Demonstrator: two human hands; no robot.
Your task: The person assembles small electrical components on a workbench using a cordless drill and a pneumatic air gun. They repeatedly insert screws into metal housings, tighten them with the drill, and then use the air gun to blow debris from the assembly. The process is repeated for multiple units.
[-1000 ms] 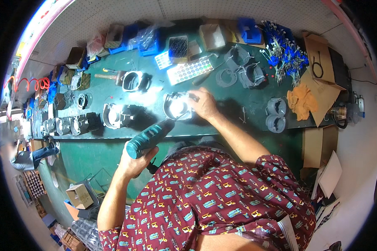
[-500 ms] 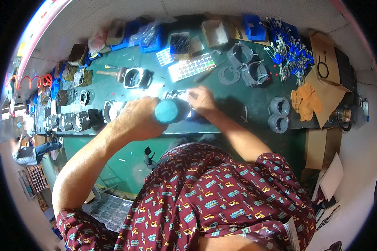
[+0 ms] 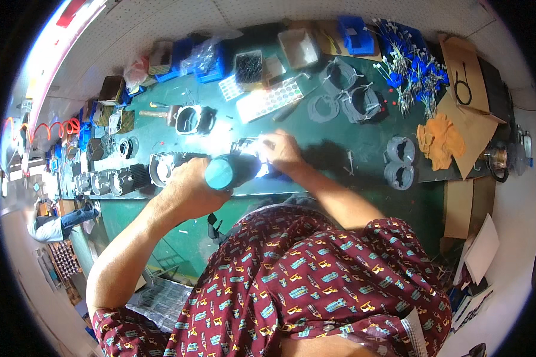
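My left hand (image 3: 190, 189) is closed around what looks like a power drill (image 3: 219, 173), its round teal rear end facing up at me and its dark body pointing away to the right. A bright glare lies on the metal part (image 3: 244, 146) beyond the drill, so the drill's tip cannot be made out. My right hand (image 3: 283, 153) is bent over the right side of that metal part, fingers closed together at it. What its fingertips hold is washed out by the light. Left of the drill stands a grey metal housing (image 3: 161, 169), partly behind my left hand.
Along the bench's near left edge stand several metal housings (image 3: 125, 179). A mallet (image 3: 159, 113) lies beside a ring-shaped housing (image 3: 189, 120). Beyond are a sheet of round stickers (image 3: 271, 101) and bins; to the right, grey rings (image 3: 399, 163), an orange cloth (image 3: 441, 143) and blue wired parts (image 3: 408, 77).
The drill's teal end and my left hand have shifted a little left, and more of the drill's body shows. My right hand stays at the metal part. The whole view has turned slightly.
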